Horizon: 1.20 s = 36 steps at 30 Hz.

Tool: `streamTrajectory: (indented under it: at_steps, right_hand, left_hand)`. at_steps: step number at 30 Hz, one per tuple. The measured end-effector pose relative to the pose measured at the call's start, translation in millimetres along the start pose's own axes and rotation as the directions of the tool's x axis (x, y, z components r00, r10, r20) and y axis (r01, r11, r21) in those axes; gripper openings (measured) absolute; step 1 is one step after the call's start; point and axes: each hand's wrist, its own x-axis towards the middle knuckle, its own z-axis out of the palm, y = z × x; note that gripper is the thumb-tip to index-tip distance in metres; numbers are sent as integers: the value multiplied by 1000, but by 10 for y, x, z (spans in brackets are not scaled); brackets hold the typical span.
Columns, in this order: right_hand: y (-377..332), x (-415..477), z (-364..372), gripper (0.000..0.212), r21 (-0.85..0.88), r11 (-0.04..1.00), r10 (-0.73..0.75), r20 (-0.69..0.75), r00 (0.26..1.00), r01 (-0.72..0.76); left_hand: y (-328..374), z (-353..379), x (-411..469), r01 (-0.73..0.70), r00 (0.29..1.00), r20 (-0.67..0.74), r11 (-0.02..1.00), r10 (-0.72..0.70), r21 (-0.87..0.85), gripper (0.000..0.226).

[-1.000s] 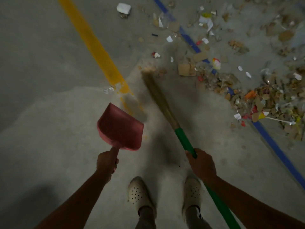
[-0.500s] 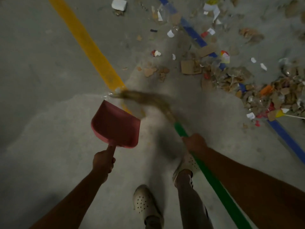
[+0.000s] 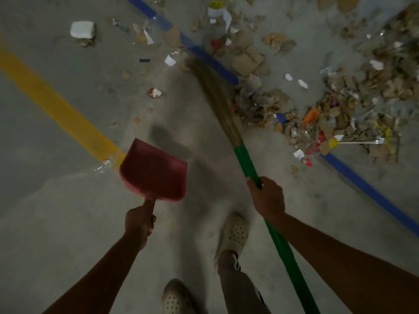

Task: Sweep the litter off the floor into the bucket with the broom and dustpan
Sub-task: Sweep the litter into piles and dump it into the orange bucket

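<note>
Far L: yellow floor line (image 3: pixel 56 109), w/ a red-white scrap (image 3: pixel 154 92) lying loose past it. L hand (image 3: pixel 138 220) has its fingers curled round the handle of the red dustpan (image 3: pixel 156 172); the pan looks lifted off the floor, nothing visible in it. Centre: broom (image 3: pixel 215 94), bristles blurred. R hand (image 3: pixel 268 198) is wrapped round its green shaft. Litter heap (image 3: pixel 340 114) lies just R of the bristles, across the blue floor line (image 3: pixel 362 186). Bucket not in view. Prob best: short, low strokes, pull strays to the heap, then set the pan lip flat.
</note>
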Motion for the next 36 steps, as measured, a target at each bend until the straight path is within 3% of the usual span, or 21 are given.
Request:
streamTrajectory:
  at_steps: [12, 20, 27, 29, 33, 36]
  right_hand:
    - [-388, -334, 544, 40, 21, 992, -122, 43, 992, 121]
    - [-888, -1004, 1473, 38, -77, 955, -250, 314, 916, 287]
    - [-1255, -1206, 2179, 44, -316, 884, -137, 530, 837, 344]
    - [-1296, -1130, 2299, 46, -357, 899, -43, 506, 861, 254]
    - [-1383, -1031, 2341, 58, -266, 962, 142, 292, 946, -63]
    - [-1465, -994, 2253, 61, -172, 976, 152, 101, 983, -133]
  left_hand:
    - [-19, -320, 354, 8, 998, 58, 1000, -7, -12, 65]
    - [-608, -1584, 644, 45, 999, 10, 999, -45, 28, 54]
    - [-1019, -2403, 868, 110, 987, -111, 992, -116, -61, 52]
    - [-1064, -2494, 906, 121, 983, -131, 989, -132, -86, 53]
    - [-1098, -2571, 956, 113, 982, -135, 986, -130, -124, 54]
    - [-1067, -2552, 968, 119, 983, -124, 983, -136, -139, 54]
